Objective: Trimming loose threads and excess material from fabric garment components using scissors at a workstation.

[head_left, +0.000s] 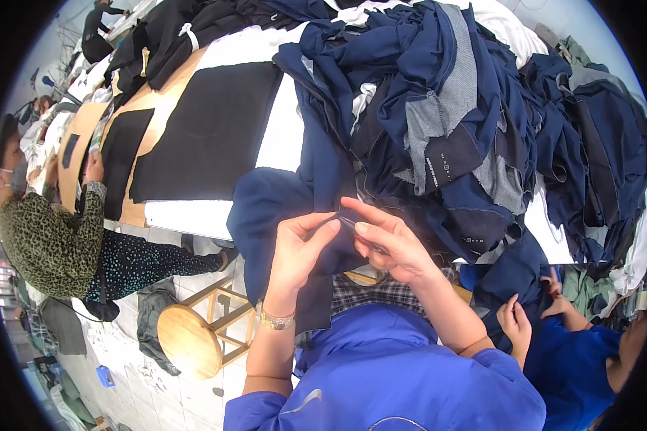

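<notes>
One navy-blue woven cloth piece (262, 205) hangs over the white tabletop (194, 215)'s near edge, pinched by the left hand (299, 248), seemingly for steadiness; right hand (395, 250) curled beside, grip contents unclear.

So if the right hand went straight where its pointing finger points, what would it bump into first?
Probably the navy cloth, toward the picture's upper left. The right hand looks close to it, but depth is hard to tell here.

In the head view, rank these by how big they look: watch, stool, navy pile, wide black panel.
1. Navy pile
2. Wide black panel
3. Stool
4. Watch, plainly smallest
</notes>
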A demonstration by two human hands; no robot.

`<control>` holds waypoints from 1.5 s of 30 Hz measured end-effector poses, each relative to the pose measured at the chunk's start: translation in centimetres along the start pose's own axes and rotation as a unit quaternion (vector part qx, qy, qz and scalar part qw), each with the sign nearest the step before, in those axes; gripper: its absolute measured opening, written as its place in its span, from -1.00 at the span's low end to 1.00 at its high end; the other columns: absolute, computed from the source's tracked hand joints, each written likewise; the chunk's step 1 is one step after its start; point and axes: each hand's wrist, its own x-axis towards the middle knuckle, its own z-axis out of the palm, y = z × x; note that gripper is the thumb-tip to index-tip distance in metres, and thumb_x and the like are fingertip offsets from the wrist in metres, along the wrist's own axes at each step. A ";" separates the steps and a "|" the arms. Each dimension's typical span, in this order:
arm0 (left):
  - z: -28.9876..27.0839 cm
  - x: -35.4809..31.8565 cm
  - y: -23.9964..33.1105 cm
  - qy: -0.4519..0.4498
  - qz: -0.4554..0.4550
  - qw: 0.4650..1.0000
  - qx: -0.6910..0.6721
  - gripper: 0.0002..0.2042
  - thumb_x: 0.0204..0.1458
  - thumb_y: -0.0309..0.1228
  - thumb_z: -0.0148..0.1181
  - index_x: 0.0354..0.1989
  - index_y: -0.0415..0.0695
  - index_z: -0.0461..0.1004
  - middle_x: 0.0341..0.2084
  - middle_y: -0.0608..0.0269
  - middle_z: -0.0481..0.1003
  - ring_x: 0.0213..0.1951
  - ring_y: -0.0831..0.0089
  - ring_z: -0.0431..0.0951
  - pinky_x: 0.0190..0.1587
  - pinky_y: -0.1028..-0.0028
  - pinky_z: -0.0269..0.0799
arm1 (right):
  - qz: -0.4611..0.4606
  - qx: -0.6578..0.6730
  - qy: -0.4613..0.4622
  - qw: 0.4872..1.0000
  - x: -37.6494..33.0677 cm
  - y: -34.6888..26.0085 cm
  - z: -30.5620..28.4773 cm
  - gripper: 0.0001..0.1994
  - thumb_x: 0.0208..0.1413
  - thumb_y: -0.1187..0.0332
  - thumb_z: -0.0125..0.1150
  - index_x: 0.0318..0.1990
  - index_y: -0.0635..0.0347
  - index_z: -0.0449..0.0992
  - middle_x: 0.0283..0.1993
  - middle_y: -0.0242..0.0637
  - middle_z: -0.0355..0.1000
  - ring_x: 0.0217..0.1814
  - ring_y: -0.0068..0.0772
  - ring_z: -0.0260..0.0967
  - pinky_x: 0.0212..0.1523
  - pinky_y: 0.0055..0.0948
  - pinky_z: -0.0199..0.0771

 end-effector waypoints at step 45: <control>0.4 0.0 0.2 -0.001 0.012 1.000 0.024 -0.85 -0.01 -0.56 0.18 -0.26 -0.31 0.54 -0.39 0.25 0.55 -0.36 0.69 0.47 -0.25 0.70 0.35 | -0.024 -0.003 0.002 1.000 0.4 0.0 0.1 -0.53 0.11 0.35 0.11 0.20 0.06 0.24 -0.57 -0.44 0.30 -0.74 -0.87 -0.09 -0.77 -0.79 -0.19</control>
